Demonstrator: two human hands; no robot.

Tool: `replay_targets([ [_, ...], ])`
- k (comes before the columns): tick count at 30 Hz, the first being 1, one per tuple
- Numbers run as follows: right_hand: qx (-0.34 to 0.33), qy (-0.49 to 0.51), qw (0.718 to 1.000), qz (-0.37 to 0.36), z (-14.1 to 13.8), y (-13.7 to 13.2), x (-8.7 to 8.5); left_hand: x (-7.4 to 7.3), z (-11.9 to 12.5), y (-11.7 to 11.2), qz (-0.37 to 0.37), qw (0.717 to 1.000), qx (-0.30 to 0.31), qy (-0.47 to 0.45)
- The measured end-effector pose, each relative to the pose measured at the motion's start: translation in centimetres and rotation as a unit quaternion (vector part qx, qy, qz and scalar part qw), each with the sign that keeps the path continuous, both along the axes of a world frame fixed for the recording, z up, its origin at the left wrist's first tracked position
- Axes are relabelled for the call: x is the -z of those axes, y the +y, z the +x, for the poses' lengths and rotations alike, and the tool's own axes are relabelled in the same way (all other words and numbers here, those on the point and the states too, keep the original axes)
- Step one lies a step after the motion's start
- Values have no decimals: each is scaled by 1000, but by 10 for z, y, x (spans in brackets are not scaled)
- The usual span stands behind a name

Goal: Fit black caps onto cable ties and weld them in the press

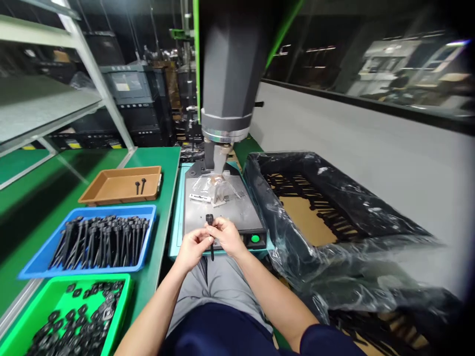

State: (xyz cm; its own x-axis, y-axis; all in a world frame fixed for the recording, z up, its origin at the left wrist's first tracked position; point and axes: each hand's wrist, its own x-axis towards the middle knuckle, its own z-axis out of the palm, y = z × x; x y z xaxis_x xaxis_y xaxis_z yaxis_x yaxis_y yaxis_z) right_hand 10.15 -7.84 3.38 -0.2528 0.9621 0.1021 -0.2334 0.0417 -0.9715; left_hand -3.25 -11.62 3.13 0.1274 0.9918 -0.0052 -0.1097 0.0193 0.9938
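Observation:
Between my two hands, in front of the machine's metal base, a black cable tie (210,218) stands upright with its blocky head on top. My left hand (195,246) pinches it from the left, thumb toward the strap. From the other side my right hand (227,236) grips it just below the head. The strap's tail shows beneath the fingers; its middle is hidden by them. Beyond the hands, the welding-press-like machine (232,74) has its metal tip (220,160) lowered over a fixture (218,198) wrapped in clear plastic.
To the left, a blue tray (146,212) holds many black ties, a brown tray (111,185) holds two, and a green bin (128,291) holds small black pieces. At right stands a plastic-lined crate (297,237) with ties around cardboard. A green button (255,239) sits on the base's front.

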Motion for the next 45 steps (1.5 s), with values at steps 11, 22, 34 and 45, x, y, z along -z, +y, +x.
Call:
replay_targets([
  [11, -130, 27, 990, -54, -56, -17, 9, -12, -43, -49, -7, 990, -120, 67],
  [22, -142, 24, 989, -38, -52, -20, 0, -3, -43, -49, -12, 987, -145, 74],
  [34, -199, -32, 979, 4, -51, -24, 7, -37, -86, -73, 21, 968, -146, 202],
  [45, -156, -93, 982, -53, -20, -30, 33, -34, -266, -75, -61, 886, -391, 240],
])
